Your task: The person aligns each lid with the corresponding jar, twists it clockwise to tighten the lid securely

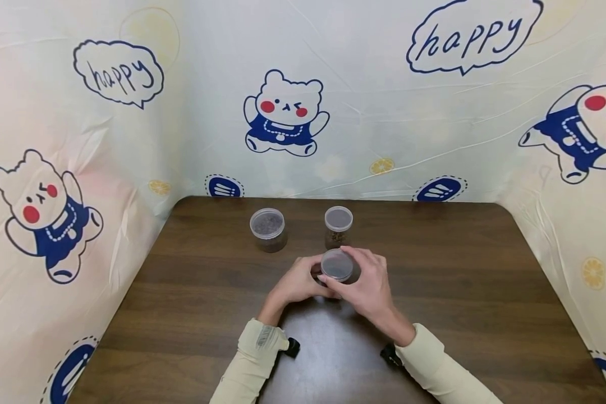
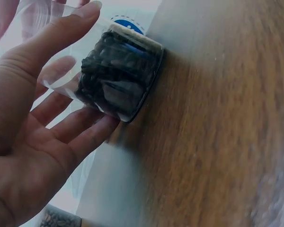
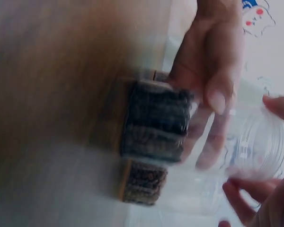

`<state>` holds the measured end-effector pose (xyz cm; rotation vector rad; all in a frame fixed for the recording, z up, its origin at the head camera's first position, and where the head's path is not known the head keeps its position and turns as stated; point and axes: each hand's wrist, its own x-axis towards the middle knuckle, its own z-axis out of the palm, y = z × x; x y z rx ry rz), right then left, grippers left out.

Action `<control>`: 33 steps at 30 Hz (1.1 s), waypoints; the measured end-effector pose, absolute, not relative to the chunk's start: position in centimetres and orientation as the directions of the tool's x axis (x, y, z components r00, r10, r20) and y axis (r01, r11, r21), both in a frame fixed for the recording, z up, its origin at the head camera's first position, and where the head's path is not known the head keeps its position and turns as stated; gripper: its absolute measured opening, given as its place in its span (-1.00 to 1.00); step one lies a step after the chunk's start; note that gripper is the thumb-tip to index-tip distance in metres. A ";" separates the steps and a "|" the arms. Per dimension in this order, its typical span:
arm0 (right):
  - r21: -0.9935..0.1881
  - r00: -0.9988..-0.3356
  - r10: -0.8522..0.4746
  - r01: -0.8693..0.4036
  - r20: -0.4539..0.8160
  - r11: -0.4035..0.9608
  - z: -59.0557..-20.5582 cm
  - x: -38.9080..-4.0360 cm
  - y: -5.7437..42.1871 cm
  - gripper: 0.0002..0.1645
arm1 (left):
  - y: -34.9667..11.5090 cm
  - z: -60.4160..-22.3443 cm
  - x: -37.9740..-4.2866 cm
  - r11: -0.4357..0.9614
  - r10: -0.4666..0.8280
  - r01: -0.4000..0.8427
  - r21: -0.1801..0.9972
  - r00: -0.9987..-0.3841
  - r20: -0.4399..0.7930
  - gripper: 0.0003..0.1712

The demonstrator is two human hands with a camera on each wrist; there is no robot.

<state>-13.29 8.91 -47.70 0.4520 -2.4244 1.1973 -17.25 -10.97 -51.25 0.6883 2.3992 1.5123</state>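
A clear plastic jar (image 2: pixel 120 71) with dark beans in its lower part is between my two hands in front of me, its base right at the tabletop. My left hand (image 1: pixel 299 280) wraps its thumb and fingers around the jar's body from the left. From the right, my right hand (image 1: pixel 373 280) grips the translucent round lid (image 1: pixel 337 265), thumb in front and fingers behind. Ridged rings show near the jar's top in the right wrist view, between the right fingertips (image 3: pixel 233 185). The right hand hides part of the rim.
A taller lidded jar (image 1: pixel 339 224) with brown contents stands just behind the held one. Farther left is a wider lidded jar (image 1: pixel 269 230) with dark contents. Printed cloth (image 1: pixel 384 112) walls the brown wooden table (image 1: pixel 459 280) at the back and sides.
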 end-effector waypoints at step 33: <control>-0.788 -0.889 -0.327 -0.441 0.320 0.429 -47.2 -14.9 11.0 -0.12 | -10.7 -50.9 -17.2 0.337 0.515 0.253 0.907 -0.856 0.047 -0.14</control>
